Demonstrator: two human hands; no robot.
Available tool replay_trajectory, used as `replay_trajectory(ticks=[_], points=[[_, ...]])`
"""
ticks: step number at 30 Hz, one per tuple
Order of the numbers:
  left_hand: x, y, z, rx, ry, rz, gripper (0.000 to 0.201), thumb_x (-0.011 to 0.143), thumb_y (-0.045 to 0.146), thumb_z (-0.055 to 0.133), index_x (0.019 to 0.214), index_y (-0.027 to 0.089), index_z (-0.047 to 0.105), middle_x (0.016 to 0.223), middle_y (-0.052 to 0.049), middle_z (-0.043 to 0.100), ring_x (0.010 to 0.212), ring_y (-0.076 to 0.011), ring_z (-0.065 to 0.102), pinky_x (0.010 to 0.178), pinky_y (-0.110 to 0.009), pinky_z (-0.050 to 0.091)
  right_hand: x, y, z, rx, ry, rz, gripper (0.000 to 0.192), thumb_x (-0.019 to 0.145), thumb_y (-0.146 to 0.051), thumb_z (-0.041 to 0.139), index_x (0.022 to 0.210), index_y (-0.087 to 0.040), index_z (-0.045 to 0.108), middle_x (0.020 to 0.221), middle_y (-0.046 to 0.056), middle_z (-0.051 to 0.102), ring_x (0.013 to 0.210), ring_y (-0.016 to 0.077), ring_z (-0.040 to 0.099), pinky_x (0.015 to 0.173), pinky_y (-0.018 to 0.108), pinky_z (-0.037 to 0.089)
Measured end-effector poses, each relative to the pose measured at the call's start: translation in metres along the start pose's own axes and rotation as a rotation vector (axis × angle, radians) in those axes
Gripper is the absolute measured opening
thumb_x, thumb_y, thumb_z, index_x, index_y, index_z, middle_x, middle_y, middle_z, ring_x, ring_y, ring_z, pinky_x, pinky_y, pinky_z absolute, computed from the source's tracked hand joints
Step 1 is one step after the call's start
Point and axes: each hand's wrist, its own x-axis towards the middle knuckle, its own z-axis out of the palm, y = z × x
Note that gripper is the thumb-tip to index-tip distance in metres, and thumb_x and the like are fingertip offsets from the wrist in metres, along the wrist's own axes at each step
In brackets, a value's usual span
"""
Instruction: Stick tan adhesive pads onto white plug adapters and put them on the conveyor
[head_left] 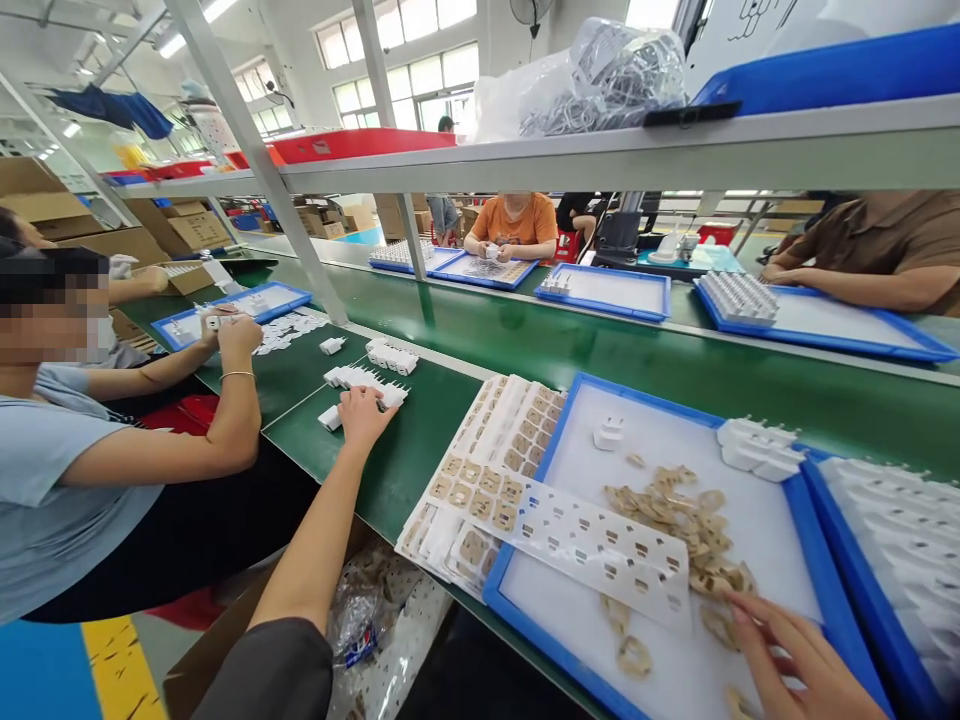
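Note:
My left hand (365,414) reaches far left over the green table and closes its fingers on the near end of a row of white plug adapters (358,379). One loose adapter (329,418) lies by my wrist. My right hand (796,652) rests with fingers spread on the white floor of a blue-rimmed tray (525,545), its fingertips touching a heap of tan peeled label pieces (686,522). A white label sheet (592,545) lies across the tray's left rim. More label sheets (491,440) are fanned out to the left of the tray.
White adapters (756,447) sit at the tray's far edge, and a second tray of adapters (904,535) is at right. A co-worker (90,470) sits close on my left, hands raised. Other people work across the green conveyor (600,350). A shelf (600,155) hangs overhead.

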Motion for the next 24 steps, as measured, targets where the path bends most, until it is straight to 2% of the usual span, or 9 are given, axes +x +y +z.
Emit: replay_trajectory(ticks=[3,5,7,9,13,16,18,21,24], points=[[-0.010,0.012,-0.006,-0.017,-0.034,0.084,0.036,0.080,0.030,0.066,0.110,0.009,0.061,0.125,-0.025,0.054,0.124,-0.0471,0.042,0.100,-0.063,0.036,0.001,-0.020,-0.007,-0.059,0.042,-0.034,0.038,0.091,-0.053,0.048,0.103,-0.025,0.071,0.108,0.009,0.069,0.068,0.0245,0.068,0.055,0.038,0.061],[-0.026,0.029,-0.011,-0.074,-0.123,0.237,0.038,0.087,0.032,0.059,0.120,0.012,0.060,0.126,-0.020,0.057,0.119,-0.0387,0.051,0.102,-0.056,0.041,0.004,-0.034,-0.009,-0.082,0.063,-0.098,0.037,0.094,-0.050,0.046,0.103,-0.024,0.071,0.108,0.009,0.070,0.082,0.0278,0.069,0.062,0.040,0.061],[-0.048,0.053,-0.017,-0.149,-0.263,0.440,0.033,0.091,0.035,0.057,0.121,0.020,0.062,0.122,-0.011,0.063,0.112,-0.0279,0.059,0.100,-0.043,0.047,0.010,-0.051,-0.007,-0.066,0.042,-0.193,0.033,0.097,-0.044,0.046,0.104,-0.024,0.070,0.108,0.009,0.070,0.095,0.0295,0.068,0.075,0.042,0.059],[-0.075,0.077,-0.022,-0.215,-0.402,0.656,0.029,0.091,0.036,0.061,0.118,0.027,0.066,0.121,-0.004,0.067,0.112,-0.0224,0.061,0.101,-0.036,0.049,0.020,-0.073,0.002,-0.021,-0.033,-0.310,0.027,0.099,-0.038,0.046,0.107,-0.024,0.069,0.109,0.009,0.070,0.102,0.0295,0.066,0.086,0.045,0.056],[-0.116,0.113,-0.026,-0.301,-0.507,0.994,0.040,0.093,0.032,0.061,0.132,0.023,0.057,0.131,-0.009,0.063,0.125,-0.0259,0.054,0.109,-0.044,0.044,0.052,-0.127,0.036,-0.042,-0.290,-0.477,0.019,0.097,-0.022,0.050,0.109,-0.021,0.065,0.118,0.012,0.068,0.112,0.0318,0.061,0.095,0.050,0.048],[-0.126,0.121,-0.025,-0.321,-0.500,1.036,0.045,0.093,0.031,0.062,0.137,0.023,0.052,0.133,-0.010,0.061,0.126,-0.0267,0.054,0.109,-0.047,0.045,0.075,-0.152,0.059,-0.117,-0.423,-0.435,0.018,0.091,-0.013,0.057,0.108,-0.018,0.062,0.107,0.012,0.071,0.106,0.0316,0.063,0.094,0.050,0.045],[-0.127,0.121,-0.024,-0.317,-0.492,1.033,0.046,0.093,0.031,0.063,0.137,0.023,0.052,0.134,-0.010,0.061,0.127,-0.0273,0.054,0.109,-0.047,0.045,0.083,-0.153,0.063,-0.126,-0.463,-0.412,0.018,0.089,-0.012,0.060,0.106,-0.018,0.061,0.094,0.008,0.072,0.093,0.0277,0.067,0.087,0.044,0.048],[-0.131,0.119,-0.023,-0.294,-0.508,1.054,0.045,0.093,0.031,0.063,0.136,0.023,0.053,0.135,-0.011,0.061,0.129,-0.0287,0.054,0.109,-0.049,0.045,0.085,-0.140,0.051,-0.137,-0.507,-0.395,0.017,0.086,-0.010,0.063,0.100,-0.019,0.061,0.088,0.004,0.071,0.085,0.0233,0.067,0.077,0.035,0.049],[-0.140,0.120,-0.020,-0.289,-0.538,1.111,0.047,0.092,0.037,0.065,0.135,0.023,0.056,0.136,-0.011,0.061,0.130,-0.0292,0.054,0.110,-0.050,0.045,0.080,-0.130,0.035,-0.175,-0.509,-0.390,0.020,0.081,-0.005,0.064,0.095,-0.019,0.064,0.090,0.006,0.069,0.088,0.0266,0.066,0.077,0.038,0.048]])
